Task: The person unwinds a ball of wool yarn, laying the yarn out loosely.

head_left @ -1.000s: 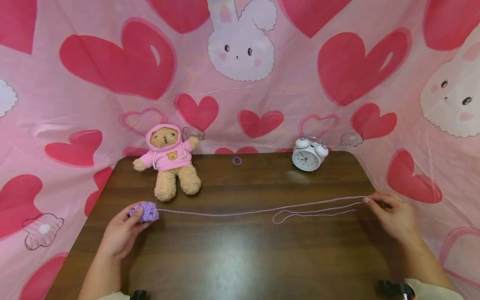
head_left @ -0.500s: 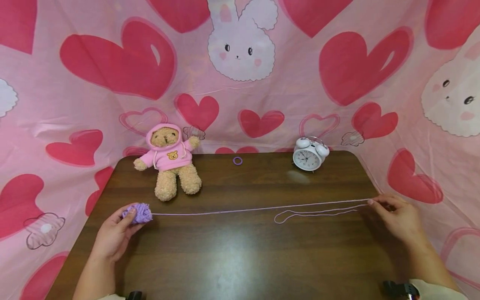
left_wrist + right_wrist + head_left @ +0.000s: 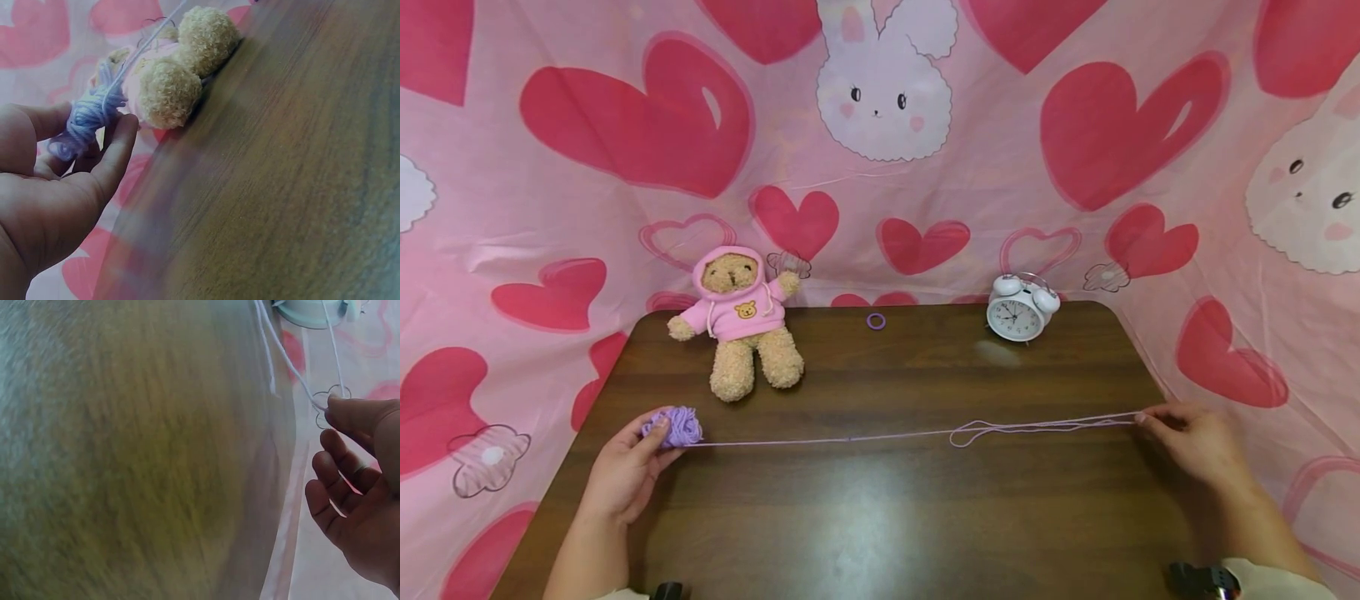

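Note:
A small ball of lilac yarn (image 3: 679, 427) is gripped between the thumb and fingers of my left hand (image 3: 625, 468) at the table's left side. From it a taut strand (image 3: 820, 440) runs across to the right. My right hand (image 3: 1198, 442) pinches that strand between thumb and fingertips near the right edge. A loose loop of the yarn (image 3: 958, 435) and its tail lie close along the strand. In the left wrist view the wound yarn ball (image 3: 94, 112) shows between thumb and fingers. In the right wrist view the right hand (image 3: 362, 487) has its other fingers loosely bent.
A teddy bear (image 3: 741, 321) in a pink hoodie lies at the back left of the brown table (image 3: 865, 517). A purple ring (image 3: 876, 321) lies at the back middle, and a white alarm clock (image 3: 1015, 317) stands at the back right. Pink patterned cloth (image 3: 985, 183) surrounds the table.
Both hands have moved slightly apart, pulling the strand straight. My right hand has then come a little nearer the table's front, so the strand now lies lower, over the loop.

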`<state>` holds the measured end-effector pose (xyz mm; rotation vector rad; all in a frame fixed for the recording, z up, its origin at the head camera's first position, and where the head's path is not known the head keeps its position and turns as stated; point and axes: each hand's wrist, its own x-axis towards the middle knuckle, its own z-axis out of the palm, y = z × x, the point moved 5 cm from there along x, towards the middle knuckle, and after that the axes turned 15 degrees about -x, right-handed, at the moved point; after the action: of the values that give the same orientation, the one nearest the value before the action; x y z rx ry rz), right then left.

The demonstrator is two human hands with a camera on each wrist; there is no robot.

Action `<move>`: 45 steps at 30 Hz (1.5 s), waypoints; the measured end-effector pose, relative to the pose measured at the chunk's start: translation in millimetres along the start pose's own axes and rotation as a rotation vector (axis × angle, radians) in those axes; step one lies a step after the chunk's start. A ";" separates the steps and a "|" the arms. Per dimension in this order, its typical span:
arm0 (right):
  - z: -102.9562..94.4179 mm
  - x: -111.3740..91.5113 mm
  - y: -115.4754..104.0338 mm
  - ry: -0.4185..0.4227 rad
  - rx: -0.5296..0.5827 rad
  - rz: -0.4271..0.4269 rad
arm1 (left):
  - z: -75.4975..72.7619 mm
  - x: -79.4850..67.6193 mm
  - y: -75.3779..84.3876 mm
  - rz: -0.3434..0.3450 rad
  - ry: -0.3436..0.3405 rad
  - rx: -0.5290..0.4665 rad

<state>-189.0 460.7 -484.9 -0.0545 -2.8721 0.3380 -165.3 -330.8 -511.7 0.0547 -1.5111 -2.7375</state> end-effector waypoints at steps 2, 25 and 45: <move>2.8 -1.2 1.6 -0.027 -0.015 0.008 | 0.0 -0.1 -0.5 0.002 0.003 0.000; 24.7 6.1 -1.3 -0.208 -0.096 -0.023 | 2.2 1.7 -4.6 -0.011 0.022 0.027; 18.5 3.6 7.2 -0.172 -0.063 -0.020 | 3.6 3.1 -2.1 -0.025 0.044 0.047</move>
<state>-197.0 463.8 -503.1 -0.0079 -3.0515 0.2595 -168.5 -326.7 -511.7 0.1346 -1.5732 -2.7005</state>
